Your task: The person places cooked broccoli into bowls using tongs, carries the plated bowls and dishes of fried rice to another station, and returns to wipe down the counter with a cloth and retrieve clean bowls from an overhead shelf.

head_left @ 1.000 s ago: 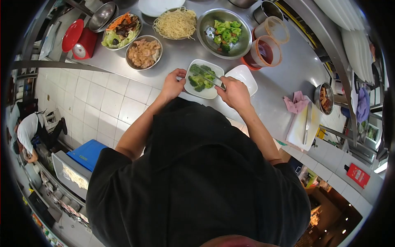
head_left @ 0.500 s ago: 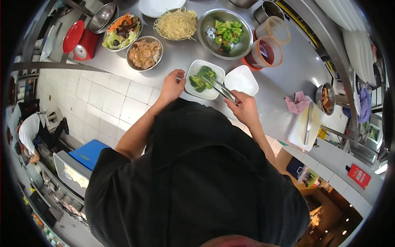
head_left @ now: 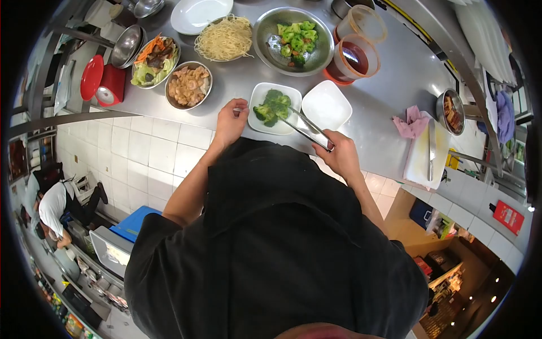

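Note:
My right hand [head_left: 342, 153] is closed around metal tongs [head_left: 304, 134]. The tong arms are spread apart, and their tips reach the broccoli [head_left: 273, 107] in a square white bowl [head_left: 291, 127]. Just left of that bowl is my left hand [head_left: 230, 123], fingers curled together; a small pale spot shows at the fingertips, too small to name. A second white bowl [head_left: 327, 107] stands close on the right with nothing visible in it. Behind it are a steel bowl [head_left: 261, 42] of mixed broccoli pieces and a plastic tub of red liquid [head_left: 354, 59].
Noodles [head_left: 226, 38], a bowl of raw-looking meat pieces [head_left: 189, 86], a vegetable bowl [head_left: 155, 62] and a red scale [head_left: 107, 85] line the left. At right, a knife [head_left: 432, 150] lies on a cutting board beside a pink cloth [head_left: 411, 122]. Another person [head_left: 56, 209] bends at far left.
The tongs have opened wider at the broccoli, and my right hand sits slightly lower. My left hand has shifted a little left and down. The whole view has turned slightly.

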### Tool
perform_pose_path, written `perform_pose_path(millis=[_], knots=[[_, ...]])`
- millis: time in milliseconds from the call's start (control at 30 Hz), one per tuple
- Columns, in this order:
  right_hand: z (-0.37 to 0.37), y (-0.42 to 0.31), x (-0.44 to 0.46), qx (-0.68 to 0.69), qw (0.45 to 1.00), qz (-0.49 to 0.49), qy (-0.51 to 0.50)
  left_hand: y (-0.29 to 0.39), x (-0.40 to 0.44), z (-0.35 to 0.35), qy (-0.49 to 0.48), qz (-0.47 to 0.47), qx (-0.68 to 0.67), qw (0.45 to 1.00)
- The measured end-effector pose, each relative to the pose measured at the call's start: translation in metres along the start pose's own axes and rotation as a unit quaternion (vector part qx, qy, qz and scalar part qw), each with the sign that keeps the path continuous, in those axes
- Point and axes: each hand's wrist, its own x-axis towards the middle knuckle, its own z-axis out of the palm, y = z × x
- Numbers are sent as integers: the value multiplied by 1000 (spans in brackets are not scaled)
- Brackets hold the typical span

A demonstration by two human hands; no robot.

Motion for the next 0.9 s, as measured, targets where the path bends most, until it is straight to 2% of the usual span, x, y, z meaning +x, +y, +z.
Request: perform_pose_path(millis=[167,267,400,467,700,767,900], knots=[[13,-7,14,-13,1000,17,-22,2,1,-2,-16,-16,0,1000],[18,-16,25,-65,997,-21,-26,3,5,-5,-29,-11,9,999],[15,-28,22,-69,997,-16,-17,2,11,-11,-28,-1,3,1000],[17,-24,12,-77,997,-9,25,0,15,-14,-26,-2,2,1000],[28,-33,9,-93,995,-9,23,-9,19,-25,-49,-1,-15,999],[24,-47,14,-140,990,-17,-18,-10,22,-28,-59,0,-14,998],[18,-53,15,-141,990,-5,-1,-1,23,-35,-63,21,5,998]])
